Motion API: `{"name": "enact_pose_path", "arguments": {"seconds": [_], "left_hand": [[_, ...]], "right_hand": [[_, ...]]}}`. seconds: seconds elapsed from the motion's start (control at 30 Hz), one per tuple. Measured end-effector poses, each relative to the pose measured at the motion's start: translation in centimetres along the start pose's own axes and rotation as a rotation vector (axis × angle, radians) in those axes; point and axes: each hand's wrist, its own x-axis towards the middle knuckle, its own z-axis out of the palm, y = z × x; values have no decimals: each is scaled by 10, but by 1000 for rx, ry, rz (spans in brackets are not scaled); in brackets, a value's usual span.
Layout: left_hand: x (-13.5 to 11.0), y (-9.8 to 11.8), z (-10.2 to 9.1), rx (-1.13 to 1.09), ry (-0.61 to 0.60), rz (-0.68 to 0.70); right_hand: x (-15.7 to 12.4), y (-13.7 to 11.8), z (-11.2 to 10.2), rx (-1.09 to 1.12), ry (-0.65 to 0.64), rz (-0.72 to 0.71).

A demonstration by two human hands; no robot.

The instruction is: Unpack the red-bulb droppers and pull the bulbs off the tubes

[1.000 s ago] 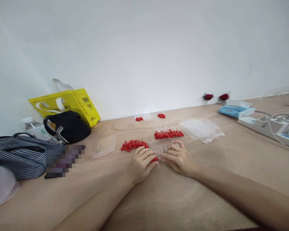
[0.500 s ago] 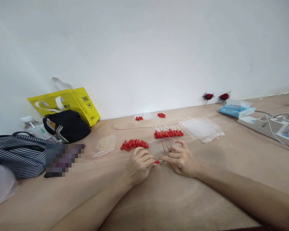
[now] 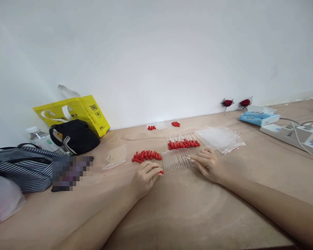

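Note:
My left hand [image 3: 146, 177] is closed on a red rubber bulb [image 3: 161, 172], of which only the end shows past the fingers. In my right hand [image 3: 207, 164] a thin glass dropper tube [image 3: 187, 158] is pinched, pointing left over a row of loose glass tubes [image 3: 173, 161] on the table. Left of that row lies a pile of red rubber bulbs [image 3: 146, 155], just beyond my left hand. Behind the loose tubes, several glass droppers [image 3: 184, 143] lie side by side, their red bulbs toward me.
Clear plastic bags [image 3: 220, 139] lie right of the droppers, and a small zip bag [image 3: 115, 157] lies left. Near the wall sits a bag with red bulbs [image 3: 151, 128]. A yellow bag [image 3: 99, 118] and striped bag [image 3: 26, 170] stand left; tissues [image 3: 259, 117] and a power strip [image 3: 284, 132] are right.
My hands, earlier together at a red bulb and glass tube, are now apart. My left hand moved slightly left with a bulb; my right hand moved right and away from me, with a tube.

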Motion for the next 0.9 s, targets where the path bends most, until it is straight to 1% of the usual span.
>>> {"name": "enact_pose_path", "arguments": {"seconds": [0.07, 0.17, 0.3, 0.37, 0.43, 0.5, 0.57, 0.77, 0.9], "left_hand": [[2, -1, 2, -37, 45, -65], [5, -11, -1, -3, 150, -259], [2, -42, -17, 23, 226, -594], [-3, -59, -24, -31, 262, -750], [-6, -72, -27, -110, 296, -855], [-9, -79, -27, -170, 311, -905], [-9, -82, -23, -183, 299, -918], [-10, -86, -11, -60, 193, -909], [-11, -87, -9, -59, 161, -923]], "right_hand": [[2, 4, 3, 60, 9, 91], [4, 9, 6, 64, 38, 245], [5, 18, 10, -12, 12, 343], [6, 20, 13, -23, 0, 378], [7, 22, 17, -23, 0, 404], [8, 23, 21, -18, 5, 400], [10, 23, 24, -1, 12, 374], [11, 21, 27, 59, -2, 304], [12, 16, 25, 53, -25, 303]]}}
